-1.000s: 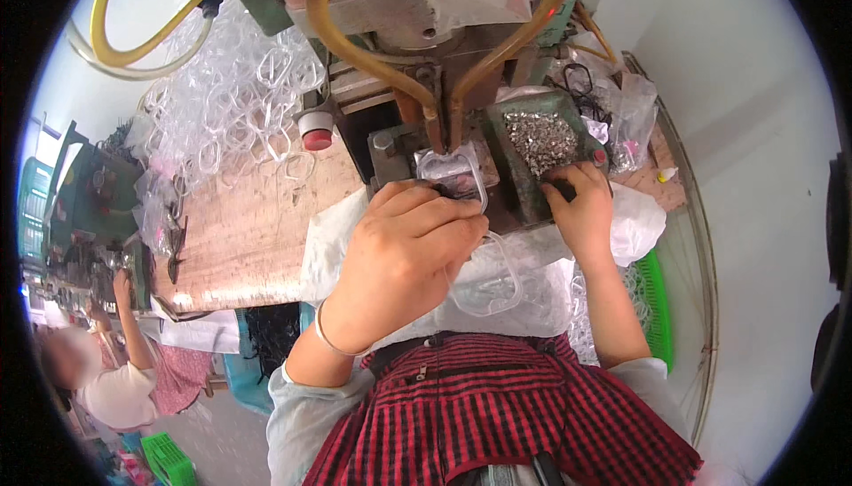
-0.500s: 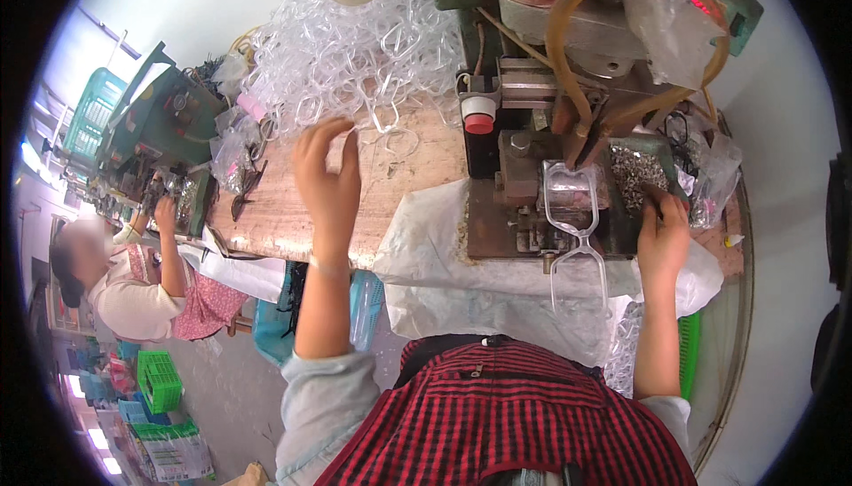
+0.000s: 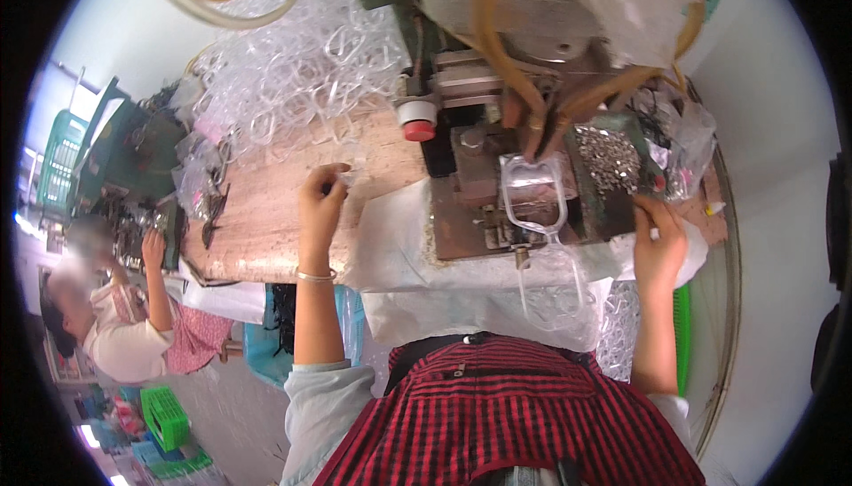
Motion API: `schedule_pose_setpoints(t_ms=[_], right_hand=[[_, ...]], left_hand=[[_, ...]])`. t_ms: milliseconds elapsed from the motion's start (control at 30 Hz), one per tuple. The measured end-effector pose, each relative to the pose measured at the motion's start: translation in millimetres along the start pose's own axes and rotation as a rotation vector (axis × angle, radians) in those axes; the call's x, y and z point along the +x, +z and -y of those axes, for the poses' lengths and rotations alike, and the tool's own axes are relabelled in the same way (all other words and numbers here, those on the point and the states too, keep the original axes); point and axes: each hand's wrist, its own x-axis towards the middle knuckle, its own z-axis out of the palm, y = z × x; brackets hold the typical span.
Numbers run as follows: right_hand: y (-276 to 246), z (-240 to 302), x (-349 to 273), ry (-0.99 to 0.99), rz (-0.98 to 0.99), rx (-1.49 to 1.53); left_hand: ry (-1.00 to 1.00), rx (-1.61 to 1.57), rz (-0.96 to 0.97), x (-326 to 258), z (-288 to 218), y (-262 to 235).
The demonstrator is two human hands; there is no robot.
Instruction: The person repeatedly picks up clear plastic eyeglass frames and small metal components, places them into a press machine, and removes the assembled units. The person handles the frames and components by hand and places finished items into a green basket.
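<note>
My left hand [image 3: 321, 215] is over the wooden bench, thumb and forefinger pinched together at the edge of a clear plastic spectacle frame [image 3: 353, 159], blurred against the wood. A second clear spectacle frame [image 3: 538, 228] sits in the bench press [image 3: 475, 162], one rim under the two copper-coloured tips [image 3: 538, 135] and the other hanging past the front edge. My right hand [image 3: 661, 244] is at the near corner of a tray of small metal parts [image 3: 611, 159]. Its fingers are bent together; whatever lies between them is too small to make out.
A large heap of clear frames [image 3: 297, 69] covers the back of the bench. A red button [image 3: 418, 129] and a yellowish hose loop [image 3: 486, 15] are on the press. White sheeting [image 3: 386, 229] drapes the front edge. At left a co-worker [image 3: 133, 331] sits by another green machine [image 3: 129, 153].
My left hand has come down toward me, its fingers closing to a pinch. My right hand has drawn back from the metal parts to the tray's near corner. The whole view has shifted.
</note>
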Motion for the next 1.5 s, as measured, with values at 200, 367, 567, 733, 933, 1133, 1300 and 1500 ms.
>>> schedule_pose_setpoints(t_ms=[200,367,567,733,933,1133,1300,1500], right_hand=[[32,91,49,-0.131,0.122,0.644],[67,106,38,0.044,0.153,1.045],[55,120,40,0.18,0.296,1.333],[29,142,37,0.349,0.399,1.314],[27,94,35,-0.045,0.206,0.755],[35,-1,52,0.123,-0.052,0.515],[34,-40,38,0.119,-0.168,0.454],[28,-14,11,-0.032,0.092,-0.031]], left_hand=[[-0.122,-0.415,-0.172,2,-40,37],[-0.192,-1.107,0.042,-33,-107,64],[0.24,-0.712,0.455,-96,-208,77],[-0.236,-0.86,1.152,-138,-190,82],[-0.575,-1.096,1.148,-97,-218,106],[-0.66,-1.157,0.936,-96,-212,137],[-0.653,-1.213,0.934,-98,-210,145],[-0.588,-1.185,0.959,-97,-200,146]])
